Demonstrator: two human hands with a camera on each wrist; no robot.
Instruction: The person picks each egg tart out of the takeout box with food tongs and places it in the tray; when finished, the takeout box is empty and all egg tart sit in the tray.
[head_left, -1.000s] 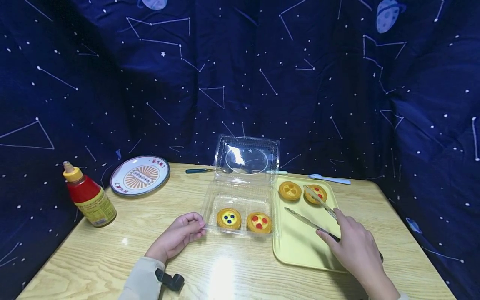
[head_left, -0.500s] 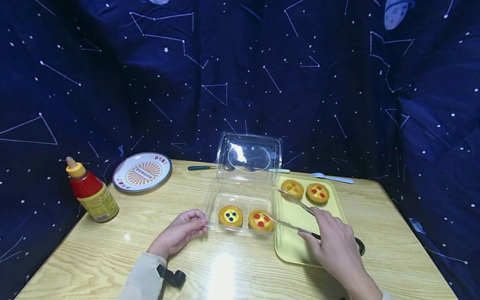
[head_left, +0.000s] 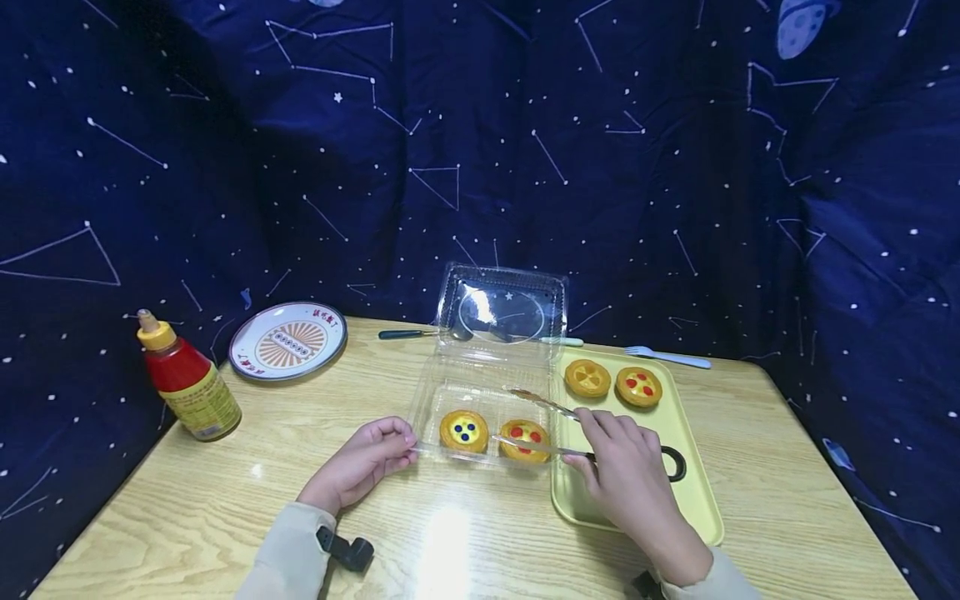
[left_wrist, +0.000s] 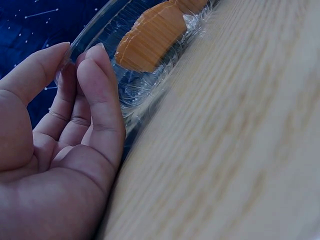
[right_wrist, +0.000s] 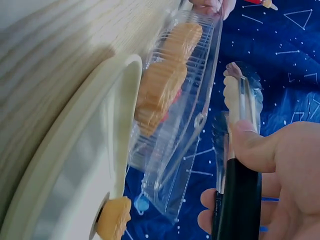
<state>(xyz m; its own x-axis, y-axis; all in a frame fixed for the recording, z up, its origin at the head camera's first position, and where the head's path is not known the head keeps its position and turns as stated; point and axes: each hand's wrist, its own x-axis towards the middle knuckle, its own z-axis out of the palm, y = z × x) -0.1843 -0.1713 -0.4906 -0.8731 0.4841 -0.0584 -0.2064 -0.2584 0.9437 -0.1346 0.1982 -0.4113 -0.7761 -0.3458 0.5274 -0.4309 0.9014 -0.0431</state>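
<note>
A clear plastic box stands with its lid up in the middle of the table. In it sit a tart with blue dots and a tart with red dots. My left hand pinches the box's front left rim between thumb and fingers. Tongs with black handles are gripped in my right hand. Their arms are spread and reach over the box, one crossing above the red-dotted tart in the head view. The right wrist view shows the tongs' tips apart from the tarts, holding nothing.
A yellow tray adjoins the box, bearing a plain tart and another red-dotted tart. Along the back lie a blue fork and a dark-handled spoon. At left are a plate and a squeeze bottle.
My right hand has carried the tongs left, from around the red-dotted tart on the tray to above the box. The left hand keeps its hold on the rim.
</note>
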